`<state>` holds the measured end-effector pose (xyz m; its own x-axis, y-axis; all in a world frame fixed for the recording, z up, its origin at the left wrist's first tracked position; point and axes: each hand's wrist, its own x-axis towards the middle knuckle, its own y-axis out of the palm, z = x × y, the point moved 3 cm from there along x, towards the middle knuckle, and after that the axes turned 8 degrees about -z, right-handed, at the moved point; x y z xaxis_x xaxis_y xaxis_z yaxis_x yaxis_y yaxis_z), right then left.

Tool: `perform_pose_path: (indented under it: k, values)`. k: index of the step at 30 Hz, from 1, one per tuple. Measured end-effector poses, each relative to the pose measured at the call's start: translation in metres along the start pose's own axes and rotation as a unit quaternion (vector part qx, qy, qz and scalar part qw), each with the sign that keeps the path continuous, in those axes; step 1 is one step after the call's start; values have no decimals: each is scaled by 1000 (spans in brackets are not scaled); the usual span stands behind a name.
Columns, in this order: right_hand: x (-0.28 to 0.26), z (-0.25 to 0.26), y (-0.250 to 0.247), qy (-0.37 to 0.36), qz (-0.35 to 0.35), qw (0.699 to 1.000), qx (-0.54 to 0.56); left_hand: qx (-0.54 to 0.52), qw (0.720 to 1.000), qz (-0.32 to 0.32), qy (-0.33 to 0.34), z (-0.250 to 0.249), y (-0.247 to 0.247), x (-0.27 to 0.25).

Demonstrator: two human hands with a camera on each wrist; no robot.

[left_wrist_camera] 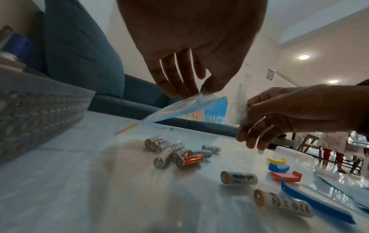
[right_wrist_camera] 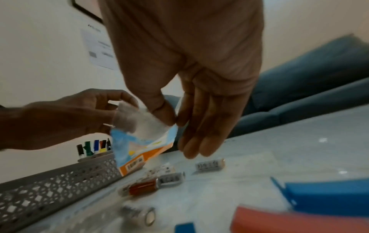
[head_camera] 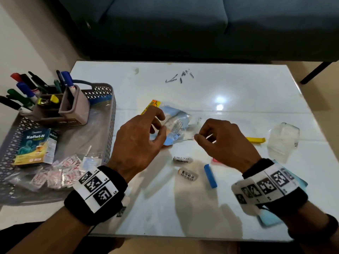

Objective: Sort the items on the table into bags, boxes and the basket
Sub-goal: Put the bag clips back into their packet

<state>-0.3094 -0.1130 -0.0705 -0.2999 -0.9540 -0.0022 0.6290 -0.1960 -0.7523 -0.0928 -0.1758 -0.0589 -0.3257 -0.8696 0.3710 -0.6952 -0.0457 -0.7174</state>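
Note:
Both hands hold a small blue-and-clear plastic bag (head_camera: 177, 125) just above the white table (head_camera: 238, 92). My left hand (head_camera: 161, 123) pinches its left edge between thumb and fingers. My right hand (head_camera: 200, 134) pinches the clear right edge. In the left wrist view the bag (left_wrist_camera: 191, 108) hangs tilted over a cluster of batteries (left_wrist_camera: 171, 152). Two white batteries (head_camera: 183, 160) (head_camera: 189, 174) lie loose in front of the hands. The right wrist view shows the bag (right_wrist_camera: 139, 141), my right hand's fingers (right_wrist_camera: 191, 126) on it, and an orange battery (right_wrist_camera: 142, 187) below.
A grey basket (head_camera: 110, 118) at the left holds a pen holder (head_camera: 73, 107), a Koflet-H box (head_camera: 34, 147) and sachets (head_camera: 60, 171). A blue clip (head_camera: 210, 176), a yellow clip (head_camera: 255, 139) and a clear plastic container (head_camera: 282, 142) lie to the right. A dark sofa (head_camera: 183, 24) stands behind.

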Motion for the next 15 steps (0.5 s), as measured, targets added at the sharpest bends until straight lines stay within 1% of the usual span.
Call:
perform_pose_path:
  k: [2, 5, 7, 9, 10, 11, 13, 15]
  values:
    - [5, -9, -17, 3, 39, 999, -24, 31, 999, 15, 25, 3, 5, -2]
    - [9, -38, -46, 47, 42, 992, -105, 94, 993, 25, 71, 5, 10, -3]
    - [6, -60, -54, 83, 61, 978, -183, 121, 988, 39, 91, 10, 13, -3]
    - [1, -72, -52, 125, 121, 957, -232, 135, 984, 58, 105, 15, 16, -4]
    - [0, -75, -49, 132, 139, 951, -241, 137, 983, 61, 110, 17, 16, -4]
    - [0, -77, -46, 128, 141, 950, -249, 133, 983, 59, 113, 18, 17, -4]
    - [4, -78, -42, 98, 111, 947, -284, 123, 984, 46, 117, 16, 16, -5]
    - [9, -79, -38, 73, 90, 938, -325, 122, 984, 37, 126, 13, 15, -5]
